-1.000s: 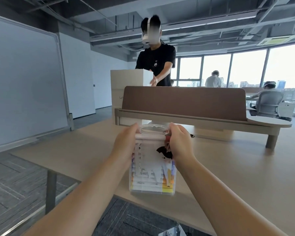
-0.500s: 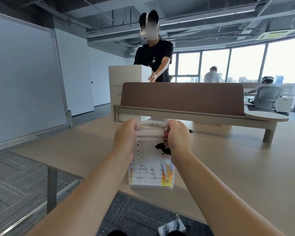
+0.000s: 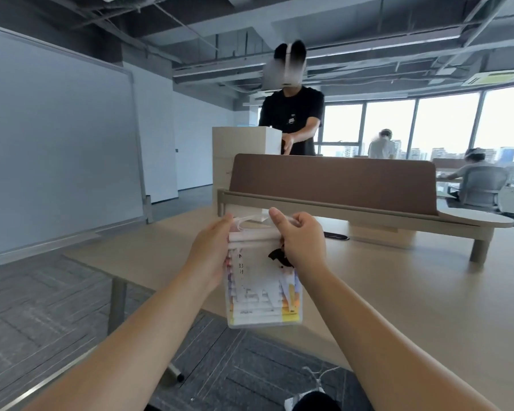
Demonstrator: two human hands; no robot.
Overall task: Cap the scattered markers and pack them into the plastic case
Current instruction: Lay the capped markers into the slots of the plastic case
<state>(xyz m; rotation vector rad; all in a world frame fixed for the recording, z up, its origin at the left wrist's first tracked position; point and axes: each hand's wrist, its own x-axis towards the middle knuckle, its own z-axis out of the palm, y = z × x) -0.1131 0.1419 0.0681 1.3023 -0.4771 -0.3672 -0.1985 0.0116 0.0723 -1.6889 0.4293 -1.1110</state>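
Observation:
A clear plastic case (image 3: 263,295) full of markers, with a printed card and a cartoon figure on its front, is held up above the near edge of the table. My left hand (image 3: 212,252) grips its upper left side. At the upper right my right hand (image 3: 300,243) holds it, thumb up on the white top flap and handle (image 3: 250,225). Coloured marker ends show along the case's left side. No loose markers are in view.
The beige table (image 3: 398,292) spreads to the right, with a brown divider panel (image 3: 333,182) across its far side. A person in black stands behind it at a white box (image 3: 244,143). A whiteboard (image 3: 57,137) stands left. A small dark object (image 3: 336,236) lies near the divider.
The case has been lifted a little off the table and both hands have shifted to its top, the right thumb now up on the flap. The camera has tilted up.

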